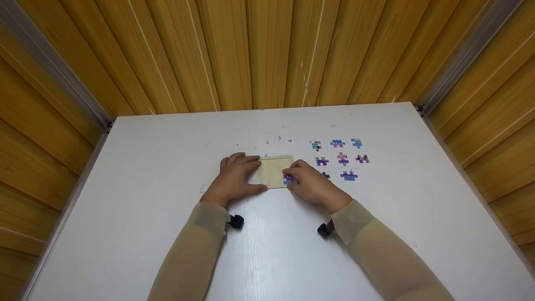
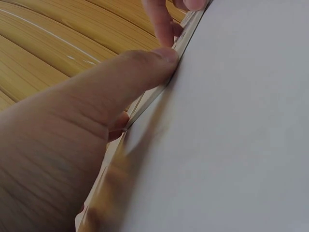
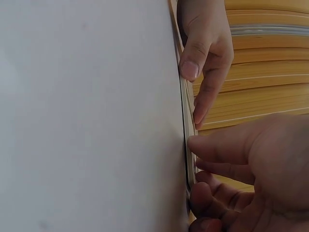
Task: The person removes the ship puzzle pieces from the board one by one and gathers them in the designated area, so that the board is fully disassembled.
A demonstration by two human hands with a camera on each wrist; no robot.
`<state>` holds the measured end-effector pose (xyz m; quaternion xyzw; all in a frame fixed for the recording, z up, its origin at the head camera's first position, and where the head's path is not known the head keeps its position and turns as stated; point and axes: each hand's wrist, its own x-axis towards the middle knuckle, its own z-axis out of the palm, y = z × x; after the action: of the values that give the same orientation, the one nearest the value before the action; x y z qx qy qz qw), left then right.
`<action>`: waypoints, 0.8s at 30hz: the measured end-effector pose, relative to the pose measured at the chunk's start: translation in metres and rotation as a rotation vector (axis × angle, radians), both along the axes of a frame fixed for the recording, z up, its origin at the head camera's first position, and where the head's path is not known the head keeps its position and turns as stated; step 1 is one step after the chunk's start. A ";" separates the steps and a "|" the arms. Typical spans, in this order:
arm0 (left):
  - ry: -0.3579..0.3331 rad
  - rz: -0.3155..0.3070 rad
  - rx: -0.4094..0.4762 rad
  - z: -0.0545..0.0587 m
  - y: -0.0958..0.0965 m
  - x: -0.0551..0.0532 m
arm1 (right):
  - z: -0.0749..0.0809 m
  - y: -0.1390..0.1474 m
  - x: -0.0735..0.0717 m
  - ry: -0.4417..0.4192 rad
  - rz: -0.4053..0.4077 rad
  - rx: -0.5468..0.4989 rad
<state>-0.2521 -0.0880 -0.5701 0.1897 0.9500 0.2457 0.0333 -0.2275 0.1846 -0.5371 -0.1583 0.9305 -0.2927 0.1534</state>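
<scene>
A square, pale wooden puzzle tray (image 1: 273, 171) with a raised rim lies flat on the white table. My left hand (image 1: 237, 177) grips it from the left, its thumb at the near edge and index finger at the far left corner. In the left wrist view the thumb (image 2: 149, 67) presses on the tray's rim. My right hand (image 1: 311, 184) pinches a purple-blue jigsaw piece (image 1: 287, 179) over the tray's near right corner; fingers hide part of the piece. In the right wrist view the right hand's fingertips (image 3: 198, 142) are right at the tray's edge.
Several colourful jigsaw pieces (image 1: 342, 159) lie apart in rows to the right of the tray, one partly hidden behind the right hand. Small dark marks (image 1: 279, 138) dot the white table (image 1: 167, 142) beyond the tray. Wood-look panels (image 1: 267, 54) stand around the table.
</scene>
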 end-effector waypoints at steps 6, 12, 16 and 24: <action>0.003 0.006 0.009 0.000 0.000 0.000 | 0.000 0.000 0.000 0.016 0.020 0.009; -0.012 -0.006 0.032 -0.001 -0.002 0.001 | -0.001 0.001 -0.002 0.040 0.032 0.011; -0.007 -0.013 0.025 -0.002 -0.002 0.000 | -0.003 0.000 -0.003 0.029 0.009 -0.004; -0.012 -0.012 0.034 -0.002 -0.002 0.000 | -0.003 -0.001 -0.004 0.011 -0.021 -0.047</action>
<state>-0.2525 -0.0897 -0.5718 0.1944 0.9444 0.2625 0.0371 -0.2315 0.1838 -0.5406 -0.1538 0.9257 -0.3152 0.1416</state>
